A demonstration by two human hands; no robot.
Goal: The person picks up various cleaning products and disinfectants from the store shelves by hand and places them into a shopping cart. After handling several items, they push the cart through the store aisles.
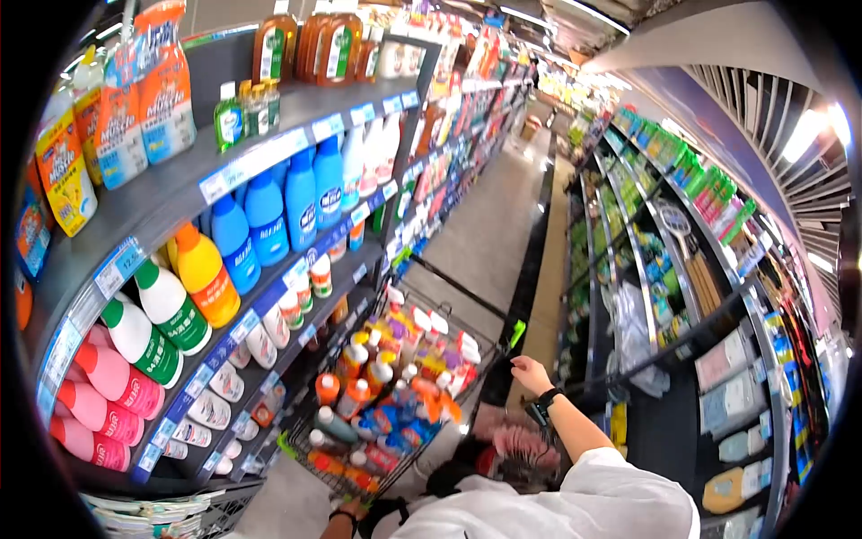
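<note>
A shopping cart (pixel 297 455) with green corner pieces stands before me, loaded with several bottles and packs. Among its contents are orange spray bottles (pixel 422 402) and blue packs (pixel 392 437). At the bottom edge, my left hand (pixel 352 509), with a dark band on its wrist, is closed on the cart's near edge; its fingers are partly hidden. My right hand (pixel 532 374) is stretched forward beside the cart's right side, near a green corner piece (pixel 516 333). Its fingers are curled in, and nothing shows in them. A dark watch (pixel 542 406) is on that wrist.
On the left, a shelf (pixel 260 148) holds blue bottles (pixel 266 220), pink bottles (pixel 126 381) and orange cleaner pouches (pixel 165 85). Shelves (pixel 664 431) with gloves and brushes line the right. The aisle floor (pixel 476 229) runs ahead. A wire basket (pixel 224 508) stands lower left.
</note>
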